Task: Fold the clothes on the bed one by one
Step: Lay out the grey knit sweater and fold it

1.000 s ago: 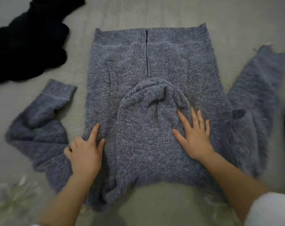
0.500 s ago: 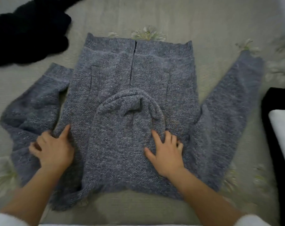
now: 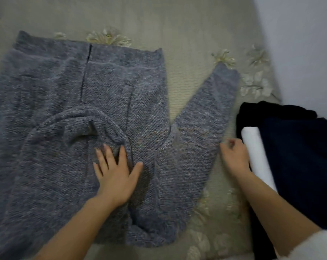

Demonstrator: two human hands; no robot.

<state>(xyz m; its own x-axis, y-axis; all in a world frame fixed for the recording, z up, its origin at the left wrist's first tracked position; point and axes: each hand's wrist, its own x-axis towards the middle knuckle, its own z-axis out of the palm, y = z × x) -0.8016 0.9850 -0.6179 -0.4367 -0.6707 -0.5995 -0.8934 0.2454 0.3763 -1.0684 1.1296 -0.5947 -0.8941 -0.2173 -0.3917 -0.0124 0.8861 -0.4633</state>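
A grey knitted hooded sweater (image 3: 106,87) lies spread flat on the bed, its hood (image 3: 65,147) folded down over the body. My left hand (image 3: 117,171) presses flat on the sweater at the hood's right edge, fingers straight and spread. The sweater's right sleeve (image 3: 198,132) stretches diagonally up to the right. My right hand (image 3: 233,156) sits at that sleeve's outer edge with curled fingers. Blur hides whether it pinches the fabric. The left sleeve is out of view.
A pile of dark navy and black clothes (image 3: 297,151) with a white rolled piece (image 3: 256,156) lies right beside my right hand. A pale wall (image 3: 299,44) borders the bed at the right. The beige floral bedsheet (image 3: 177,25) shows beyond the sweater.
My view has swung right. My left hand has moved from the left sleeve to the hood's right edge. My right hand has left the sweater body for the right sleeve's outer edge.
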